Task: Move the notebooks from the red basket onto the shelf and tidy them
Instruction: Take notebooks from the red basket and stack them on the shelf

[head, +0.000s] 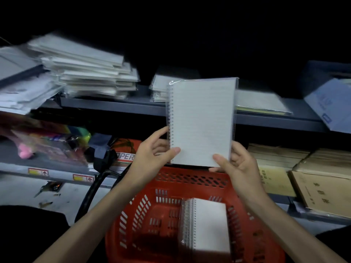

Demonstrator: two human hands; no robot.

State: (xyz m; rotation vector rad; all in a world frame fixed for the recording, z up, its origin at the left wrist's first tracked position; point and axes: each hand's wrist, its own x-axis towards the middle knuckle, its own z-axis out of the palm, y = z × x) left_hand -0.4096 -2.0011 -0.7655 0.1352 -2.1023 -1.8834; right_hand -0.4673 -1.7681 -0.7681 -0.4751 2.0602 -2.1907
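Note:
I hold a white spiral notebook [202, 120] in a clear sleeve upright above the red basket [150, 215], in front of the grey shelf [114, 106]. My left hand [153, 150] grips its lower left corner by the spiral edge. My right hand [235, 162] grips its lower right corner. A small pile of spiral notebooks [207, 226] lies inside the basket, toward its right side. On the shelf behind the held notebook sits a short stack of similar wrapped notebooks [158, 88].
A tall messy stack of wrapped white pads [87, 71] fills the shelf's left. A flat wrapped pad [262, 103] and a blue box [330, 99] lie at right. Brown ledgers [313, 179] and colourful packets [49, 143] fill the lower shelf. The basket's black handle [91, 194] hangs left.

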